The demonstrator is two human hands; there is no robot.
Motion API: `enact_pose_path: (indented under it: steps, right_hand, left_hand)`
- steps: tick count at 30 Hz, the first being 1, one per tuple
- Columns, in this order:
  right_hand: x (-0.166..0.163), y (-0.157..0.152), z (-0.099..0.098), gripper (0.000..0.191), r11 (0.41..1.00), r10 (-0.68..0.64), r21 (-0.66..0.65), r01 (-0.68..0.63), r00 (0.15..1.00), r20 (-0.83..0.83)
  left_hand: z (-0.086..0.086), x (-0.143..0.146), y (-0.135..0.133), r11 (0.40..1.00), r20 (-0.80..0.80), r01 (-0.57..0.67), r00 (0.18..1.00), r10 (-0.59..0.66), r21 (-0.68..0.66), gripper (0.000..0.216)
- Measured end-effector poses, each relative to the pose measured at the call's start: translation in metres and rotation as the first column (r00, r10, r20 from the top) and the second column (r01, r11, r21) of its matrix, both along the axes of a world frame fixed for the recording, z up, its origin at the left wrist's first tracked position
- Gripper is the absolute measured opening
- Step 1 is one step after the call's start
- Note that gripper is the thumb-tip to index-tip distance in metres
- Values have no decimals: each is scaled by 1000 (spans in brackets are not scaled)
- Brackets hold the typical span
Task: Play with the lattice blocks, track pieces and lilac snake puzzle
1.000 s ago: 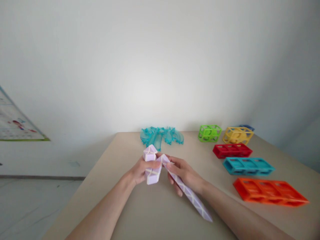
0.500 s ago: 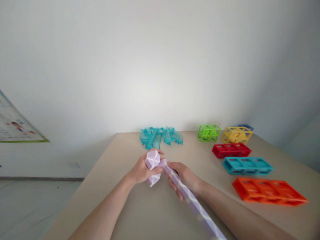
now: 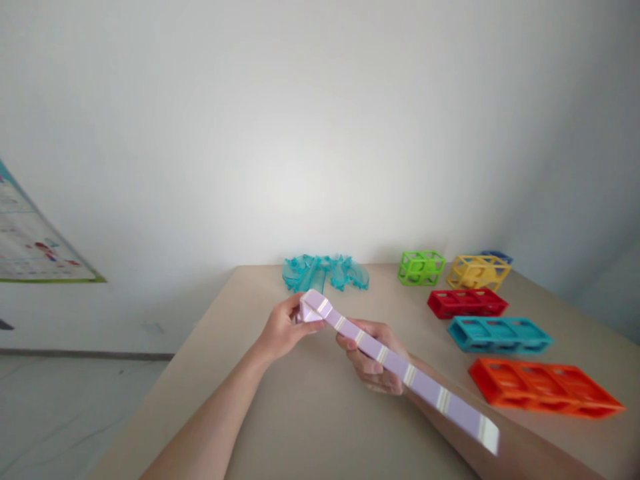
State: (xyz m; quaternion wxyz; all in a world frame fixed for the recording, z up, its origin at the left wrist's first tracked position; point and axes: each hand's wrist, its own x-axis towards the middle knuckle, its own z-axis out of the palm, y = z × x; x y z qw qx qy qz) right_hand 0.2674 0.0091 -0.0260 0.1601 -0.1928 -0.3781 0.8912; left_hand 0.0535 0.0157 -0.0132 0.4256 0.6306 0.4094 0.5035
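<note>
A purple-and-white snake puzzle (image 3: 394,361) is held in both hands above the table, its long straight run slanting down toward the lower right. My left hand (image 3: 284,328) pinches the bent far end between thumb and fingers. Along the straight part, my right hand (image 3: 376,357) wraps the snake from below and behind, fingers curled at its side. The near end sticks out past my right wrist, over the forearm.
Teal translucent pieces (image 3: 325,272) lie at the table's back edge. Toward the right stand a green frame (image 3: 421,268), yellow frame (image 3: 479,272), blue piece (image 3: 497,257), red frame (image 3: 467,303), teal frame (image 3: 500,335) and orange frame (image 3: 545,387). A poster (image 3: 45,247) hangs at left.
The snake puzzle has turned: its folded far end no longer shows two stacked lobes, and the straight run has swung to the right. My right hand has rolled so its fingers show more.
</note>
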Motion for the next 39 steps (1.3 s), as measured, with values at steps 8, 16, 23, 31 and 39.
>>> enact_pose_path:
  steps: [8, 16, 23, 31, 39]
  right_hand:
    - [-16, -14, 6, 39, 970, -175, 193, 148, 976, 128]
    - [-5, -20, 9, 30, 951, 50, 274, -143, 947, 318]
    - [-19, -23, 6, 33, 948, -102, 318, 28, 971, 216]
    - [-23, -22, -2, 36, 856, -396, 441, 268, 890, 228]
    - [-29, -23, -1, 49, 577, -729, 668, 470, 664, 163]
  left_hand:
    - [-7, -3, 1, 990, -33, 135, 990, -136, -39, 24]
    - [5, -14, -3, 840, -19, 442, 882, -471, -314, 24]
    - [6, -14, 5, 803, 348, 441, 884, -313, -400, 37]
    - [-13, 17, 6, 915, 453, 299, 878, -153, -270, 26]
    - [-13, 32, -2, 926, 464, 160, 886, 19, -342, 33]
